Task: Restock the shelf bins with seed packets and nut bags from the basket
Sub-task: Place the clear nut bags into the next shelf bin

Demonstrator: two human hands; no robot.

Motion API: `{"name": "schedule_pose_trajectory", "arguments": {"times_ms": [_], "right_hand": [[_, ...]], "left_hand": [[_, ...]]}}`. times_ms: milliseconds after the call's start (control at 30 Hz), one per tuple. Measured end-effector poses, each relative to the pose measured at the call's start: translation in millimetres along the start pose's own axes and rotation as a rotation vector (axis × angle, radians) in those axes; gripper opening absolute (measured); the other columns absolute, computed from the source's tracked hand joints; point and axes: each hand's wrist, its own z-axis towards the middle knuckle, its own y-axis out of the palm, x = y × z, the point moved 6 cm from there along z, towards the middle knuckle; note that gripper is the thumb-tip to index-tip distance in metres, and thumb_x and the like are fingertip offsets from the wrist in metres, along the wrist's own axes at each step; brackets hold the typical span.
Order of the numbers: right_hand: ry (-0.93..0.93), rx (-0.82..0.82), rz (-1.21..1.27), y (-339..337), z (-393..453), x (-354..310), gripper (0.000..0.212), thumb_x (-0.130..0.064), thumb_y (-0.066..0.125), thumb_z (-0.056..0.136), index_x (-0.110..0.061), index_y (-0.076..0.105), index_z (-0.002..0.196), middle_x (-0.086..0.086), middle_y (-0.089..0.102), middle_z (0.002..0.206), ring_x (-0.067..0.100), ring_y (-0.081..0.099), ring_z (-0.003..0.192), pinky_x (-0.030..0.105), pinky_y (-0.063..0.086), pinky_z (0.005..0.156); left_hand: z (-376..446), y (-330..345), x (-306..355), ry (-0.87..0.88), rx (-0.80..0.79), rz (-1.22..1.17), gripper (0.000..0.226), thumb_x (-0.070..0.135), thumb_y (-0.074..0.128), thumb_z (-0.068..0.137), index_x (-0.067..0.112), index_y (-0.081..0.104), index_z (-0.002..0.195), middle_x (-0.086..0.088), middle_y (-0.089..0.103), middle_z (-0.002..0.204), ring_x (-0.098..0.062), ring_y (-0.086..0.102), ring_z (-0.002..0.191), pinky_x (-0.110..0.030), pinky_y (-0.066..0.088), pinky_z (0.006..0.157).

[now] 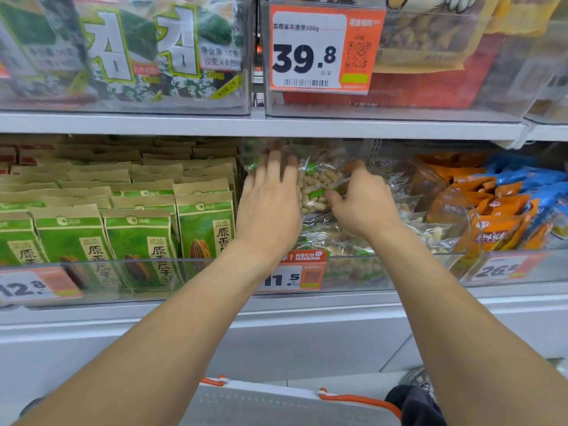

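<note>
A clear bag of peanuts (319, 186) with green labels stands upright in the middle shelf bin (353, 272), on top of more peanut bags. My left hand (270, 198) lies with straight fingers against the bag's left side and back. My right hand (362, 198) pinches the bag's right edge between thumb and fingers. Green sunflower seed packets (138, 241) fill the bin to the left in several rows. The basket (276, 404), grey with orange handles, sits below at the frame's bottom edge; what it holds is hidden.
Orange and blue snack bags (504, 210) fill the bin to the right. The shelf above (276, 124) hangs low over the bins and carries seaweed packs (123, 50) and a 39.8 price tag (322, 47). Price tags front the lower bins.
</note>
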Motion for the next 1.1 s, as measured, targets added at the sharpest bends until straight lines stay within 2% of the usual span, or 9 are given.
{"name": "schedule_pose_trajectory", "arguments": {"times_ms": [67, 200, 267, 333, 500, 633, 733, 900, 1100], "right_hand": [[0.013, 0.007, 0.05, -1.4, 0.1, -1.8, 0.047, -0.03, 0.063, 0.095, -0.002, 0.045, 0.129, 0.011, 0.059, 0.1, 0.036, 0.061, 0.104, 0.031, 0.041, 0.074], [-0.111, 0.168, 0.083, -10.8, 1.2, -15.9, 0.065, -0.022, 0.063, 0.095, -0.012, 0.031, 0.151, 0.018, 0.034, 0.149, 0.04, 0.05, 0.126, 0.038, 0.04, 0.103], [-0.195, 0.106, 0.018, -2.1, 4.2, -23.8, 0.067, -0.01, 0.059, 0.094, -0.024, 0.031, 0.153, 0.015, 0.026, 0.158, 0.04, 0.049, 0.129, 0.039, 0.041, 0.106], [-0.206, 0.031, -0.074, 10.2, 9.0, -21.7, 0.064, -0.005, 0.054, 0.095, -0.027, 0.034, 0.152, 0.012, 0.022, 0.161, 0.04, 0.046, 0.133, 0.04, 0.04, 0.108], [-0.205, 0.019, -0.144, 18.9, 18.3, -13.2, 0.059, -0.012, 0.051, 0.098, -0.025, 0.033, 0.153, 0.014, 0.025, 0.16, 0.033, 0.04, 0.138, 0.031, 0.034, 0.108], [-0.195, -0.026, -0.153, 21.0, 20.7, -10.5, 0.061, -0.016, 0.049, 0.1, -0.029, 0.026, 0.156, 0.016, 0.023, 0.159, 0.033, 0.042, 0.137, 0.03, 0.036, 0.106], [-0.224, -0.049, -0.099, 19.4, 17.7, -7.0, 0.062, -0.02, 0.05, 0.101, -0.028, 0.023, 0.157, 0.015, 0.02, 0.161, 0.029, 0.033, 0.144, 0.029, 0.03, 0.11], [-0.199, 0.012, 0.062, 10.3, 0.8, 3.8, 0.074, -0.027, 0.066, 0.094, -0.028, 0.027, 0.157, 0.016, 0.019, 0.164, 0.028, 0.023, 0.15, 0.029, 0.023, 0.117], [-0.183, 0.044, 0.043, -20.6, -17.1, 22.1, 0.062, -0.028, 0.07, 0.091, -0.027, 0.044, 0.148, 0.01, 0.05, 0.142, 0.026, 0.047, 0.132, 0.027, 0.033, 0.107]], "left_hand": [[4.4, -4.5, -1.8, -0.038, 0.005, -0.009, 0.048, 0.033, 0.048, 0.097, 0.01, 0.044, 0.139, -0.019, 0.037, 0.144, -0.036, 0.038, 0.132, -0.047, 0.035, 0.103], [19.2, -3.9, -3.5, -0.096, -0.002, 0.083, 0.049, 0.041, 0.049, 0.095, 0.014, 0.05, 0.135, -0.025, 0.037, 0.146, -0.042, 0.029, 0.139, -0.052, 0.018, 0.117], [24.5, 5.4, -7.2, -0.086, -0.033, 0.056, 0.052, 0.035, 0.05, 0.095, 0.013, 0.043, 0.142, -0.023, 0.031, 0.153, -0.042, 0.022, 0.144, -0.052, 0.014, 0.12], [27.1, 15.5, -11.0, -0.08, -0.074, -0.033, 0.053, 0.031, 0.047, 0.098, 0.013, 0.033, 0.146, -0.02, 0.029, 0.155, -0.041, 0.021, 0.145, -0.052, 0.019, 0.119], [29.4, 36.5, -15.3, -0.112, -0.218, 0.012, 0.06, 0.034, 0.032, 0.103, 0.019, 0.008, 0.156, -0.017, 0.008, 0.163, -0.038, 0.001, 0.15, -0.053, 0.009, 0.121], [30.4, 42.7, -13.2, -0.126, -0.335, 0.048, 0.059, 0.037, 0.022, 0.104, 0.022, -0.001, 0.156, -0.014, -0.01, 0.164, -0.035, -0.014, 0.15, -0.053, -0.002, 0.121], [29.0, 41.6, -12.4, -0.113, -0.361, 0.075, 0.059, 0.036, 0.021, 0.104, 0.021, -0.004, 0.156, -0.015, -0.015, 0.163, -0.035, -0.017, 0.149, -0.055, -0.007, 0.12], [24.3, 29.8, -8.0, -0.109, -0.318, 0.126, 0.063, 0.031, 0.032, 0.102, 0.016, 0.002, 0.156, -0.017, -0.006, 0.163, -0.037, -0.014, 0.149, -0.06, -0.01, 0.118], [3.9, -5.8, 16.5, -0.042, -0.098, 0.085, 0.068, 0.032, 0.036, 0.089, 0.009, 0.022, 0.152, -0.017, 0.017, 0.159, -0.04, 0.004, 0.149, -0.059, 0.001, 0.119]]}}
